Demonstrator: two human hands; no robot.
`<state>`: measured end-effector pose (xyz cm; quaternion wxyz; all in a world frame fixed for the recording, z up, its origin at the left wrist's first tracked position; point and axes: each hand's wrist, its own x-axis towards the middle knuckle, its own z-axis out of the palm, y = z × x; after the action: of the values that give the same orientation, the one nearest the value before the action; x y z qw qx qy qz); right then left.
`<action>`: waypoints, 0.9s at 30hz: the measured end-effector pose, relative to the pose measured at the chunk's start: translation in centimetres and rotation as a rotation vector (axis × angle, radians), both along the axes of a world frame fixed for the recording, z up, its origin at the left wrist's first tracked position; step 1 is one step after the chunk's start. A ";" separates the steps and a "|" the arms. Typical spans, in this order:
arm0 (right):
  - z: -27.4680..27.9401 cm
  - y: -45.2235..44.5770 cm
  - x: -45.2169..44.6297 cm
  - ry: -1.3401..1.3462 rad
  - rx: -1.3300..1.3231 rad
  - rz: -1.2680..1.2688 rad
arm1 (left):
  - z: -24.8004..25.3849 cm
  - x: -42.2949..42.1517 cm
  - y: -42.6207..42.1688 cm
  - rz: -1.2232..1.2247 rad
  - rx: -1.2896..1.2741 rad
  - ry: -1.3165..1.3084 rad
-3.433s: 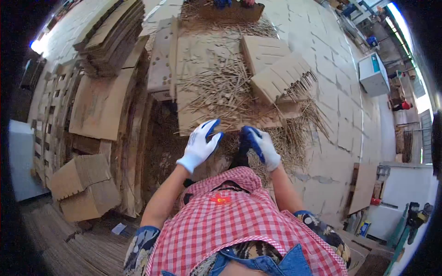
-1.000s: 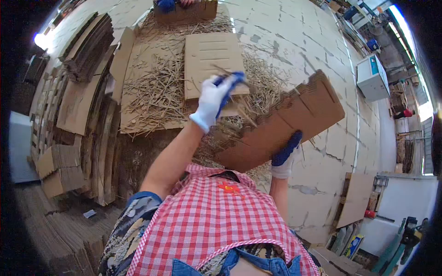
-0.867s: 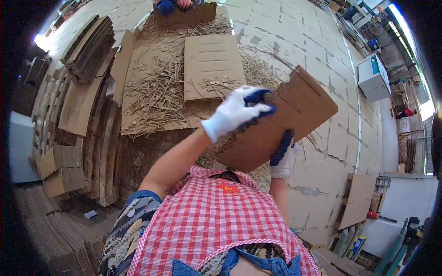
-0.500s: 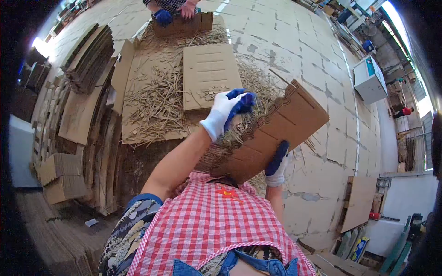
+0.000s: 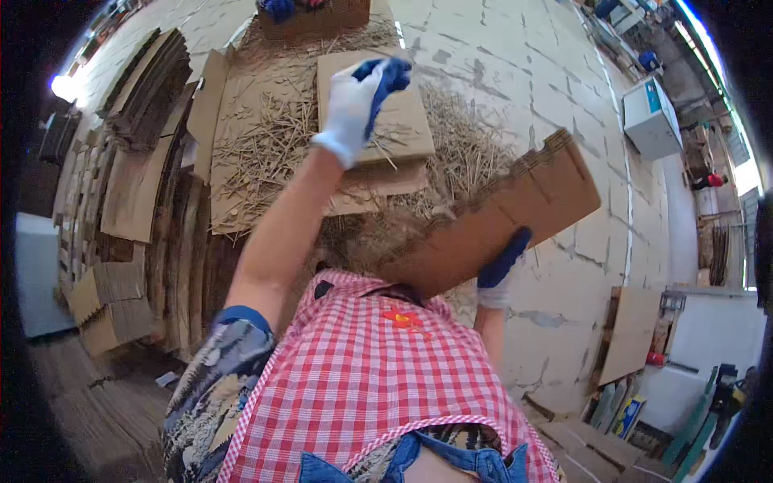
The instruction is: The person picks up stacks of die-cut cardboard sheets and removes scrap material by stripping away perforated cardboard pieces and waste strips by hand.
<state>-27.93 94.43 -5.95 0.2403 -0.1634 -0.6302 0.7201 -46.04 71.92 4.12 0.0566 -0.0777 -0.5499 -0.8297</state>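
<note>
Red-and-white checkered apron (image 5: 378,378), piped edge, red flower with yellow centre on it. Blue denim collar (image 5: 411,463). Patterned sleeve (image 5: 213,386), dark/grey/tan, blue cuff band (image 5: 245,316). White knit gloves (image 5: 345,113), dark blue coating on palms and fingers, pale wrist cuffs. Forearms uncovered.

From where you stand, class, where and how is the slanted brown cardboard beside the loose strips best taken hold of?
Probably best: grip the cardboard by its lower long edge, coming from the lower right, fingers over its face, as the right hand does. That edge looks straight and faces the body; the upper one is jagged.
</note>
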 end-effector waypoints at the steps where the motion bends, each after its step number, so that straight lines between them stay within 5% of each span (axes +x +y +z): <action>1: 0.1 0.4 -0.1 -0.009 -0.007 -0.015 | -1.2 0.6 -1.0 -0.015 -0.007 -0.009; 3: 0.2 1.3 -0.8 0.091 -0.185 0.038 | -3.9 2.9 -2.5 -0.396 -0.592 0.033; 5: -0.2 2.1 -1.3 0.141 -0.277 0.066 | -8.2 4.9 -3.2 -0.578 -0.765 0.094; 9: -1.0 2.6 -1.9 0.136 -0.491 0.206 | -7.3 7.6 0.0 -0.539 -0.750 0.357; 12: 0.0 0.9 -2.3 0.081 -0.376 0.149 | -6.2 8.6 2.3 -0.262 -1.084 0.513; 16: -0.7 0.5 -2.8 0.181 -0.490 0.235 | -4.4 9.9 3.9 -0.462 -0.719 0.083; 20: 0.6 -0.1 -2.6 0.125 -0.330 0.126 | -4.5 10.4 5.3 -0.318 -0.357 -0.072; 23: 1.5 -0.4 -2.8 0.188 -0.439 0.162 | -4.2 9.9 5.5 -0.239 -0.095 -0.517; 27: -0.3 0.1 -3.5 0.229 -0.483 0.114 | -6.2 8.7 5.4 -0.377 0.159 -0.410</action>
<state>-31.46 94.53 -6.22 0.2232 -0.0975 -0.4170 0.8757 -37.39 77.33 -2.05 -0.2051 -0.0046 -0.4590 -0.8644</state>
